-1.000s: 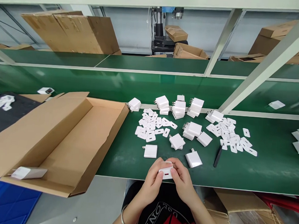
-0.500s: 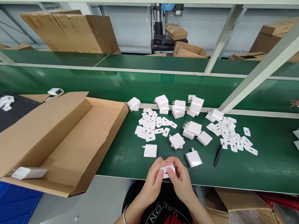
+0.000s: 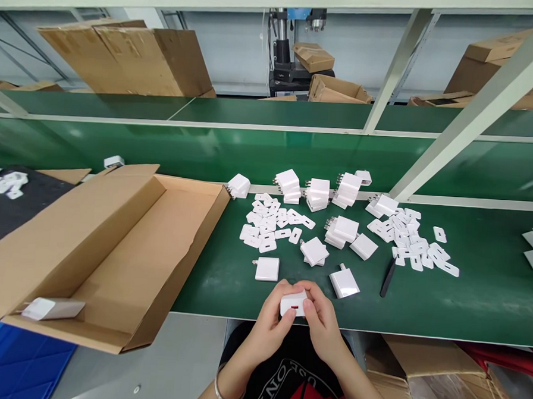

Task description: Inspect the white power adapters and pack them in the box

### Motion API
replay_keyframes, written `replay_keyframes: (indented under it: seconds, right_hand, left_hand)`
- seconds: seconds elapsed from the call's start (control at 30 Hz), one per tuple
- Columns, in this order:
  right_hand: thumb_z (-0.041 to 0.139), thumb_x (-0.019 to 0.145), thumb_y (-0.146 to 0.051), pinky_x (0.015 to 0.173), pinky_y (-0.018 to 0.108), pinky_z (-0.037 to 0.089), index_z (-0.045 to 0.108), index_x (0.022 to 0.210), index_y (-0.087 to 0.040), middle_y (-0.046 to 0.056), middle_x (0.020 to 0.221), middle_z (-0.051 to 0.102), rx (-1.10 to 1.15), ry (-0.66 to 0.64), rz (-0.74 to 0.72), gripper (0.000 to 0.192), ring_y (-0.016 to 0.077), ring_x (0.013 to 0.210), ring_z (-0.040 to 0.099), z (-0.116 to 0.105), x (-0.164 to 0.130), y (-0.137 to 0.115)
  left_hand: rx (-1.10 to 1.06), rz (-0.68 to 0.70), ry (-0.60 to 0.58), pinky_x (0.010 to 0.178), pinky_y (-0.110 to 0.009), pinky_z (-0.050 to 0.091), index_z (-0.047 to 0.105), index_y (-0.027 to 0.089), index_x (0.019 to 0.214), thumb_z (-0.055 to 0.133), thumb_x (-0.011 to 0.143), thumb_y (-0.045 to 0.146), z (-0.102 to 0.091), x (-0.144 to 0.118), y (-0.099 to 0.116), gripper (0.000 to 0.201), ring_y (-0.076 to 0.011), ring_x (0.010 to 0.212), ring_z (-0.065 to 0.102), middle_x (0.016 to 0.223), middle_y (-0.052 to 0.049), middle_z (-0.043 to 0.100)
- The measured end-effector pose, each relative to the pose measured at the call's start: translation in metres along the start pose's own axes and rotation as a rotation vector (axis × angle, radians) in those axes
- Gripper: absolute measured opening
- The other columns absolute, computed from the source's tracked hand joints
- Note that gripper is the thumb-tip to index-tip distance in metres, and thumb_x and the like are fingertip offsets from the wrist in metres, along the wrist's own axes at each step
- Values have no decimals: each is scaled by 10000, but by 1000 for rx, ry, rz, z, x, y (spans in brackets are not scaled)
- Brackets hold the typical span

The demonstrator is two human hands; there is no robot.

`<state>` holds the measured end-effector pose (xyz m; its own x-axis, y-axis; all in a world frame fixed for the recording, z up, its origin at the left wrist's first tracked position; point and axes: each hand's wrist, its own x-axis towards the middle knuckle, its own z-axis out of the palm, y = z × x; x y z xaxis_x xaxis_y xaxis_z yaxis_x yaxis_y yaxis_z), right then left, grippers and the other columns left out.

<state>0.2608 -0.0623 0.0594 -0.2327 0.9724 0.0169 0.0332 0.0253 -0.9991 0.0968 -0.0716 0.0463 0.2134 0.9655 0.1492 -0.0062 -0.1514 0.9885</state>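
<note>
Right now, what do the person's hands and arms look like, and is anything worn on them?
Both hands are bare, with no gloves or rings that can be made out. The left hand has a thin silver bracelet at the wrist. The right hand and its forearm carry nothing. No sleeves reach the forearms; a black printed T-shirt shows below.
</note>
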Motion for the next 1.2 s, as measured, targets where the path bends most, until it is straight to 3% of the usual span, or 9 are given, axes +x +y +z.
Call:
replay_keyframes:
  seconds: [0.23,0.4,0.63,0.77,1.03,1.2]
  right_hand:
    - [471,1054,-683,676,308,483,520,1488,-257,28,955,595,86,-31,-2,610,198,800,574,-8,-2,-9]
    - [570,1026,-653,699,308,495,573,1428,-277,31,978,590,149,-68,22,550,207,849,589,-12,0,-10]
    - [620,1015,-620,776,318,499,617,1377,-279,39,1055,633,74,-115,-32,497,198,871,599,-13,0,-3]
    - [662,994,-582,778,315,499,615,1341,-270,46,1110,667,33,-107,-63,469,203,901,627,-13,-1,0]
    - [641,953,-376,755,322,494,629,1278,-277,27,1073,699,-190,-88,-149,340,192,831,601,-3,-1,-13]
    - [623,969,-365,770,342,536,460,1534,-299,48,1162,699,-258,-107,-186,592,191,827,627,-2,-1,-10]
  left_hand:
    - [63,111,18,843,-327,497,632,303,1365,543,1096,408,3,-1,1,301,-222,992,559,1147,-66,567]
    - [114,138,-26,865,-342,488,557,326,1440,566,1082,426,3,0,4,372,-229,1006,542,1186,-70,537]
    - [236,300,74,755,-295,475,582,301,1387,560,1067,318,10,-1,3,322,-197,877,539,1035,-36,545]
    - [276,329,64,731,-286,480,582,296,1391,556,1054,273,7,-2,3,339,-191,870,561,1025,-34,550]
    - [380,214,-43,813,-325,554,515,309,1442,618,974,172,-18,-14,14,499,-202,929,646,1119,-48,631]
    - [375,39,114,1013,-412,564,492,278,1468,645,944,161,-26,-21,20,558,-268,1202,677,1386,-114,635]
